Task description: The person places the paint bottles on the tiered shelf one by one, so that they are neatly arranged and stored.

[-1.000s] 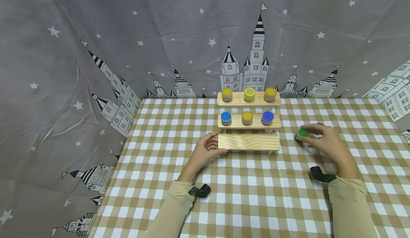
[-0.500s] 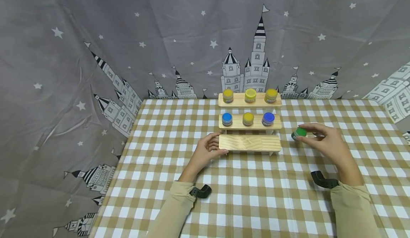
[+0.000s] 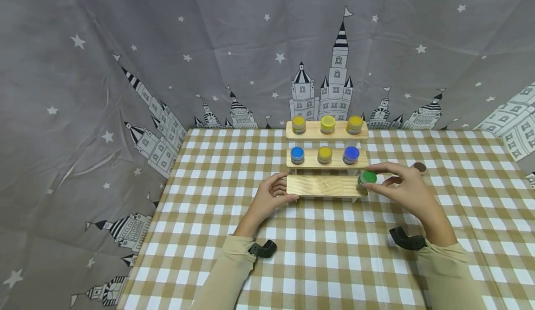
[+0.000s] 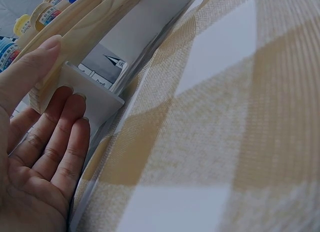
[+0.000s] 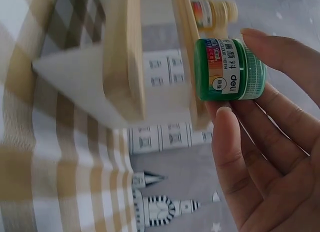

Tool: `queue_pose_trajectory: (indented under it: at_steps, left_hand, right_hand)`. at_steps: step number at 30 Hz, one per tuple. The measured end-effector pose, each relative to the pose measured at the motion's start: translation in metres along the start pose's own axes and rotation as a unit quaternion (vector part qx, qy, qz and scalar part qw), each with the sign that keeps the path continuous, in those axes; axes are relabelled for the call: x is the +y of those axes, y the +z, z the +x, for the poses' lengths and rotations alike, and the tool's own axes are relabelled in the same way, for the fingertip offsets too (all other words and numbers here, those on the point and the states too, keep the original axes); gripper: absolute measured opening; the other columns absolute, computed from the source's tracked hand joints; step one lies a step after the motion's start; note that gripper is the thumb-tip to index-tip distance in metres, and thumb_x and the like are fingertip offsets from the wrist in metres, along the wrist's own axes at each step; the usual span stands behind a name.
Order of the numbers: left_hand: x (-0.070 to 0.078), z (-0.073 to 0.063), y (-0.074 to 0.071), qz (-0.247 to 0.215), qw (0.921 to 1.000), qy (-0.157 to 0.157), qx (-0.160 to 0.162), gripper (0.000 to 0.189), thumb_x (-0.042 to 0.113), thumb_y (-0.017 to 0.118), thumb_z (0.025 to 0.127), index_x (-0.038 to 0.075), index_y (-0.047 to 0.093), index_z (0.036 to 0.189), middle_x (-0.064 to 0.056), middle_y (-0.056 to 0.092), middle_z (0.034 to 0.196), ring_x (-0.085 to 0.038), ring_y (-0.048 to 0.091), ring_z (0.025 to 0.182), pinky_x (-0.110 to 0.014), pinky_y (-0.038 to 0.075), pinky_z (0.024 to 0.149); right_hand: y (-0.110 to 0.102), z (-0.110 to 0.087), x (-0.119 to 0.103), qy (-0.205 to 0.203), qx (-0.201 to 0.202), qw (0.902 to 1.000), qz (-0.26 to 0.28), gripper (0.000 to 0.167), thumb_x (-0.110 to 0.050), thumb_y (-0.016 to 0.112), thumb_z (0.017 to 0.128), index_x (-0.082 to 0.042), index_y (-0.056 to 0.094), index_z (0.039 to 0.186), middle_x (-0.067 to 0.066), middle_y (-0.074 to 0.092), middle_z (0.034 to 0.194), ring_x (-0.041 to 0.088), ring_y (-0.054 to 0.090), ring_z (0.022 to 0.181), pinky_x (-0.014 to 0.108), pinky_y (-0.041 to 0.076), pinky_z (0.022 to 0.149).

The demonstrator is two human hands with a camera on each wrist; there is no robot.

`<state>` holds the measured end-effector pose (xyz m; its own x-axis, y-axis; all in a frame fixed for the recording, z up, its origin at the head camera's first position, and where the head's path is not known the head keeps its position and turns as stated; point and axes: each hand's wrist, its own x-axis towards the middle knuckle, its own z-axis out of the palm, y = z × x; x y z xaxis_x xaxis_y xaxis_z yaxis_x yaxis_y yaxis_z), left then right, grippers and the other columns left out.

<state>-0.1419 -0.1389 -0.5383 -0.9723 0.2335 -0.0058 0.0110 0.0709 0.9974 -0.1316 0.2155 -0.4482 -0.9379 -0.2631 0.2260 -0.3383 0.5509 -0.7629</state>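
Observation:
A three-tier wooden display stand (image 3: 326, 186) is on the table in the head view. My left hand (image 3: 267, 196) holds the left end of its lowest tier; in the left wrist view the thumb lies on the wood and the fingers (image 4: 65, 137) are by the white support. With thumb and fingers, my right hand (image 3: 403, 187) pinches a green paint jar (image 3: 368, 178) at the right end of that tier. The right wrist view shows the jar's label, with the jar raised beside the boards. Whether its base touches the lowest tier, I cannot tell.
Three yellowish jars, one of them a paler yellow jar (image 3: 328, 124), stand on the top tier. The middle tier bears a blue jar (image 3: 297, 155), a yellow jar (image 3: 324, 155) and a violet-blue jar (image 3: 350, 155). A brown-topped round thing (image 3: 419, 166) sits behind my right hand on the checked tablecloth (image 3: 234, 161).
My right hand has carried the green paint jar leftward from the tablecloth's right side to the right end of the lowest tier. The left hand keeps its hold on the stand.

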Motion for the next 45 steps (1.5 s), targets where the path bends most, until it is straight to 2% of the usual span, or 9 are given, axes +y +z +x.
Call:
queue_pose_trajectory:
  at_steps: [3,7,15,22,29,35,39,45]
  left_hand:
    - [0.000,0.000,0.000,-0.001,1.0000,0.002,0.000,0.072,-0.001,0.085,0.081,0.000,0.053,0.146,-0.020,0.070,0.112,-0.009,0.068,0.088,-0.021,0.063,0.082]
    - [0.000,0.001,-0.001,-0.002,1.0000,-0.002,-0.002,0.072,-0.001,0.086,0.081,0.000,0.054,0.145,-0.019,0.070,0.112,-0.009,0.068,0.088,-0.020,0.063,0.082]
    - [0.000,0.001,0.000,0.000,1.0000,-0.005,-0.004,0.072,0.000,0.086,0.081,0.001,0.053,0.146,-0.022,0.070,0.114,-0.010,0.068,0.090,-0.020,0.063,0.083]
    - [-0.001,0.001,0.000,-0.003,1.0000,-0.002,-0.007,0.070,0.000,0.085,0.082,0.002,0.055,0.145,-0.018,0.070,0.111,-0.008,0.068,0.088,-0.019,0.062,0.082]
    - [-0.001,0.001,-0.001,-0.001,0.9999,0.002,-0.011,0.069,-0.001,0.085,0.083,0.003,0.055,0.145,-0.020,0.070,0.112,-0.009,0.069,0.088,-0.019,0.062,0.081]
    - [-0.002,0.001,-0.001,0.002,0.9999,0.004,-0.009,0.069,0.001,0.085,0.083,0.004,0.056,0.144,-0.018,0.070,0.112,-0.010,0.069,0.090,-0.018,0.062,0.082]
    - [-0.001,0.001,-0.001,0.005,0.9999,0.005,-0.009,0.069,0.002,0.085,0.083,0.005,0.056,0.145,-0.017,0.070,0.112,-0.010,0.069,0.090,-0.019,0.062,0.082]
    - [-0.001,0.001,-0.002,0.006,0.9999,0.004,-0.008,0.069,0.002,0.085,0.082,0.005,0.056,0.144,-0.018,0.070,0.113,-0.009,0.069,0.091,-0.019,0.062,0.084]
  right_hand:
    - [0.008,0.004,-0.006,-0.007,-0.018,0.9997,0.014,0.036,-0.009,0.084,0.086,-0.006,0.075,0.120,0.014,0.075,0.119,-0.009,0.062,0.095,0.013,0.058,0.075]
    - [0.022,0.010,-0.016,-0.005,-0.038,0.9990,0.022,0.037,-0.013,0.085,0.086,-0.007,0.075,0.121,0.012,0.075,0.121,-0.006,0.063,0.094,0.017,0.060,0.076]
    - [0.055,0.023,-0.032,-0.030,-0.077,0.9963,0.024,0.036,-0.019,0.087,0.085,-0.010,0.076,0.118,0.006,0.076,0.120,0.022,0.072,0.100,0.026,0.064,0.076]
    - [0.075,0.032,-0.043,-0.041,-0.095,0.9938,0.041,0.039,-0.020,0.087,0.085,-0.010,0.075,0.121,0.006,0.075,0.121,0.021,0.073,0.102,0.030,0.065,0.076]
    - [0.092,0.042,-0.051,-0.035,-0.096,0.9939,0.041,0.037,-0.023,0.084,0.088,-0.012,0.075,0.122,0.003,0.077,0.116,0.020,0.070,0.094,0.028,0.061,0.074]
    - [0.105,0.047,-0.054,-0.048,-0.100,0.9932,0.036,0.039,-0.021,0.084,0.088,-0.010,0.074,0.124,0.007,0.076,0.117,0.020,0.067,0.089,0.027,0.058,0.073]
    - [0.110,0.047,-0.055,-0.055,-0.097,0.9933,0.032,0.036,-0.018,0.083,0.089,-0.009,0.075,0.123,0.009,0.076,0.120,0.018,0.067,0.086,0.025,0.057,0.072]
    - [0.118,0.046,-0.055,-0.065,-0.082,0.9942,0.024,0.034,-0.016,0.083,0.089,-0.008,0.075,0.121,0.010,0.075,0.124,0.020,0.067,0.085,0.025,0.057,0.070]
